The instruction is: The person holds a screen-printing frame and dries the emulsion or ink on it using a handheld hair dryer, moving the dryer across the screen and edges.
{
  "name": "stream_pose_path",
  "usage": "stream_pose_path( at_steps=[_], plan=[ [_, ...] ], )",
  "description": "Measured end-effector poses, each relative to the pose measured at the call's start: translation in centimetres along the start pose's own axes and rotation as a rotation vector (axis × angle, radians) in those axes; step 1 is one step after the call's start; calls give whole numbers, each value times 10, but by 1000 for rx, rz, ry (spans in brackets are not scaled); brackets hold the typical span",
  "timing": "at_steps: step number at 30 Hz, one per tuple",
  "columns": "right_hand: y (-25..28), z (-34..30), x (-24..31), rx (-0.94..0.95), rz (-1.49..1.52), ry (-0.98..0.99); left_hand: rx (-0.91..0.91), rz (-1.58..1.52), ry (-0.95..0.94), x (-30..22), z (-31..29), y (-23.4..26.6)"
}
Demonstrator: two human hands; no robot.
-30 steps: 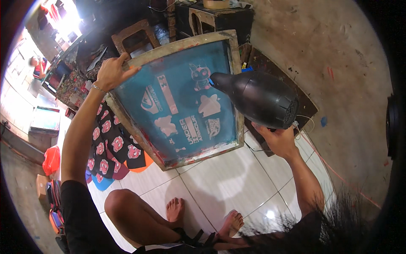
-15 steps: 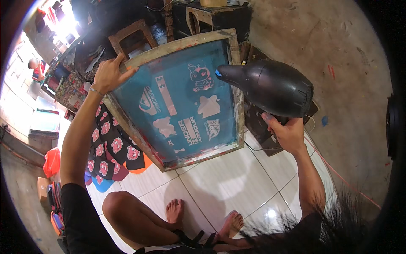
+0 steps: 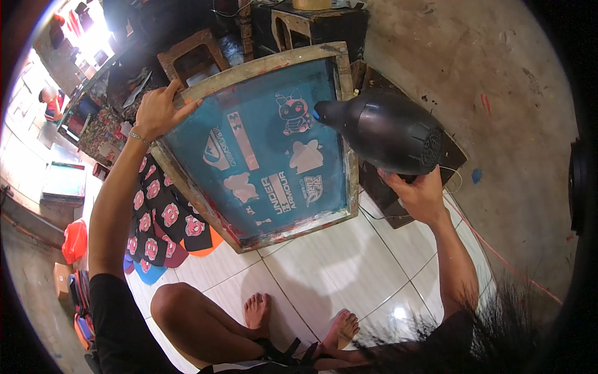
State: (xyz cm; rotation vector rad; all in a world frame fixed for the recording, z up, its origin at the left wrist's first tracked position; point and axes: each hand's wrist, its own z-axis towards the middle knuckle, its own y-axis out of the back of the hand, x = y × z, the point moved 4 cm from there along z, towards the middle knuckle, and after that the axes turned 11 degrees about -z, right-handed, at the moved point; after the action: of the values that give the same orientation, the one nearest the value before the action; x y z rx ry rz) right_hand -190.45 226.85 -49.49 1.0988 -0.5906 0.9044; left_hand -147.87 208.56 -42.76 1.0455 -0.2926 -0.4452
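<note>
A wooden-framed printing screen (image 3: 265,227) with teal mesh and several pale stencil designs stands tilted in front of me. At its upper left corner, my left hand (image 3: 163,112) grips the frame, thumb laid along the near face. On the right, my right hand (image 3: 418,194) is wrapped round the handle of a black hair dryer (image 3: 393,132). The dryer's blue-tipped nozzle points left at the mesh, beside a cartoon figure stencil near the frame's right side. Most of the dryer's handle is hidden by my fingers.
Dark printed fabric pieces (image 3: 168,215) with pink faces lie left of the screen on the tiled floor (image 3: 324,274). A dark low board (image 3: 389,206) is behind the dryer. Stools (image 3: 193,53) stand beyond the screen. Another person (image 3: 53,103) is at the far left.
The hair dryer has shifted a little left and turned, showing more of its rear grille. The screen and my left hand have barely moved.
</note>
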Motion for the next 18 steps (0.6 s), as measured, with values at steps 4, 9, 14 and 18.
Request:
stream_pose_path(
  at_steps=[4, 9, 14, 18],
  plan=[
    [-2, -1, 5, -31, -36, -38, 30, 21, 32, -1, 0, 0],
    [-10, -5, -4, -40, 52, -43, -5, 2, 8, 6, -3, -1],
    [-34, 1, 3, -31, 173, -16, 4, -61, -7, 8, -2, 2],
    [-72, 15, 11, -115, 318, 25, 93, -198, 70, 17, 2, 5]
  ],
)
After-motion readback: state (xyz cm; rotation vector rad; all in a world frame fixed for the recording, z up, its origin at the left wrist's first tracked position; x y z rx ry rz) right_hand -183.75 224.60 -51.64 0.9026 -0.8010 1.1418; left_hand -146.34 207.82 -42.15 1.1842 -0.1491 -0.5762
